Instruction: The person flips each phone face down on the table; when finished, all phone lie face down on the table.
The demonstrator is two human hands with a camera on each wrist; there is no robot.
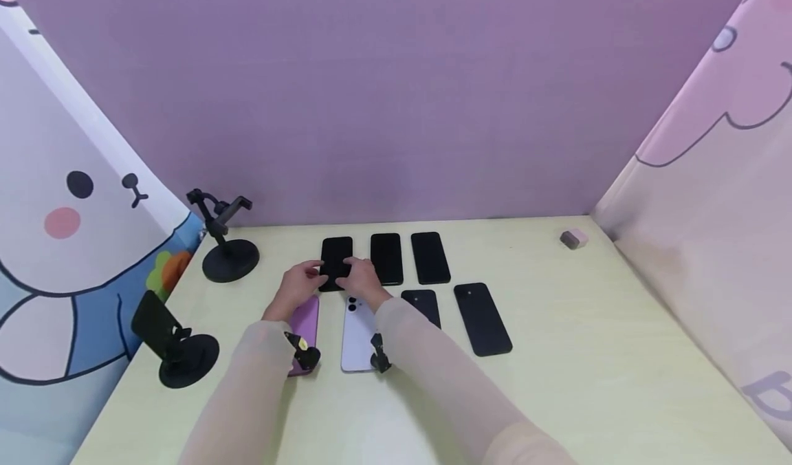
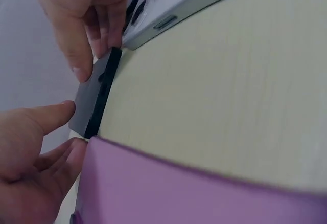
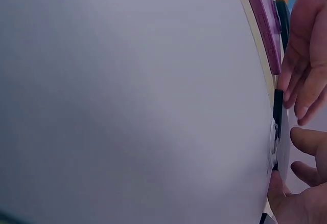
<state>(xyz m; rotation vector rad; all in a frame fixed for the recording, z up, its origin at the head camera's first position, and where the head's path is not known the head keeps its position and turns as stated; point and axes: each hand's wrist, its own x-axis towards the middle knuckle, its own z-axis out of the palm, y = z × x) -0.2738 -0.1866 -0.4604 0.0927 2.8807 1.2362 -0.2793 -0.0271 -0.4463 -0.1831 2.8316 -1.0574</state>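
A black phone (image 1: pixel 337 248) lies flat in the back row, at its left end, between my two hands. My left hand (image 1: pixel 299 287) grips its left edge, thumb over the face and fingers along the side. On the opposite edge my right hand (image 1: pixel 364 280) holds it in the same way. In the left wrist view the phone (image 2: pixel 91 98) shows its dark near edge, with both thumbs at its upper face. A purple phone (image 1: pixel 306 322) lies under my left wrist. Beside it a lavender phone (image 1: pixel 357 341) lies back up, its lens bumps showing, partly covered by my right wrist.
Two more black phones (image 1: pixel 386 258) continue the back row. In front, one black phone (image 1: pixel 423 301) is partly behind my right sleeve, and another (image 1: pixel 482 319) lies right of it. Two black stands (image 1: pixel 231 260) occupy the table's left side. A small block (image 1: pixel 574 239) sits back right.
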